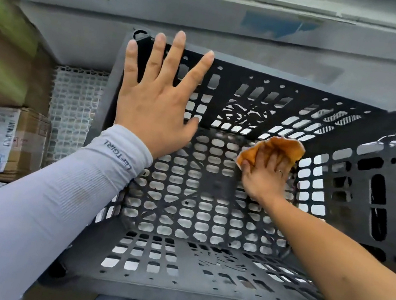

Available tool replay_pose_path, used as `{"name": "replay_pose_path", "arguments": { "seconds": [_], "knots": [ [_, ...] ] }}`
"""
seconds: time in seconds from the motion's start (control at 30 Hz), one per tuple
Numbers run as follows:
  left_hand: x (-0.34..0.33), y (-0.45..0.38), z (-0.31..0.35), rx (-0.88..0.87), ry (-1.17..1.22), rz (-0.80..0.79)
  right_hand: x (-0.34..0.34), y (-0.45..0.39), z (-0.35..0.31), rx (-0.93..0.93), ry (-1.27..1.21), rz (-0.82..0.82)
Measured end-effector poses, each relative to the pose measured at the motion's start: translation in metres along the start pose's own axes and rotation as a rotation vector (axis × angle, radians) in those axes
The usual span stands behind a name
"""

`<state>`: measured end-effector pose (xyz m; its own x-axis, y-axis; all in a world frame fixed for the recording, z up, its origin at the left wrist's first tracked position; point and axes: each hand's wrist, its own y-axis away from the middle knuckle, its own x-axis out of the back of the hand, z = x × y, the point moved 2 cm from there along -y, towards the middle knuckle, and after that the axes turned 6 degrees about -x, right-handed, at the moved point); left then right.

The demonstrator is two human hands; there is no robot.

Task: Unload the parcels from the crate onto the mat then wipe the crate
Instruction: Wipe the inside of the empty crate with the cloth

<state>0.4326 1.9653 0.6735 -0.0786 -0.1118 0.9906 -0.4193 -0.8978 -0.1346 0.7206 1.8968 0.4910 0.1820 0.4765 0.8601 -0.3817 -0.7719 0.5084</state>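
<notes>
Your right hand (268, 174) presses an orange cloth (275, 147) flat against the floor of the black perforated crate (208, 204), up near the far wall at about 2 o'clock from the floor's centre. Its fingers are spread over the cloth and lightly curled into it. Your left hand (155, 105) hangs above the crate's far-left corner at 11 o'clock, fingers straight and fanned apart, holding nothing; whether the fingertips touch the rim cannot be told.

The crate is empty, so unloading looks finished and wiping is under way. Cardboard parcels (0, 141) are stacked beside the crate at 9 o'clock.

The risks, as judged from here: the cloth can snag in the floor's slots and bunch up, leaving patches untouched. With your left hand not clamping the rim, a firm stroke may slide or tip the crate toward the stacked parcels. The near wall and the corners are easy to skip.
</notes>
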Motion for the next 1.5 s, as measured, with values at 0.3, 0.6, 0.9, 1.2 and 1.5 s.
{"name": "replay_pose_path", "arguments": {
  "seconds": [0.3, 0.6, 0.9, 1.2, 1.5],
  "knots": [
    [0.004, -0.001, -0.001, 0.014, 0.012, -0.013, -0.012, 0.014, -0.042, 0.144, -0.084, 0.127],
    [0.025, -0.010, -0.034, -0.085, 0.081, -0.123, -0.028, 0.069, -0.151, 0.746, 0.066, -0.065],
    [0.016, 0.006, -0.047, -0.188, -0.020, -0.118, -0.033, 0.046, -0.181, 0.858, 0.254, 0.036],
    [0.014, 0.007, -0.047, -0.188, -0.057, -0.105, -0.032, 0.040, -0.138, 0.762, 0.222, 0.056],
    [0.014, 0.006, -0.047, -0.175, -0.042, -0.114, -0.016, 0.019, -0.033, 0.516, 0.192, 0.083]
  ]
}}
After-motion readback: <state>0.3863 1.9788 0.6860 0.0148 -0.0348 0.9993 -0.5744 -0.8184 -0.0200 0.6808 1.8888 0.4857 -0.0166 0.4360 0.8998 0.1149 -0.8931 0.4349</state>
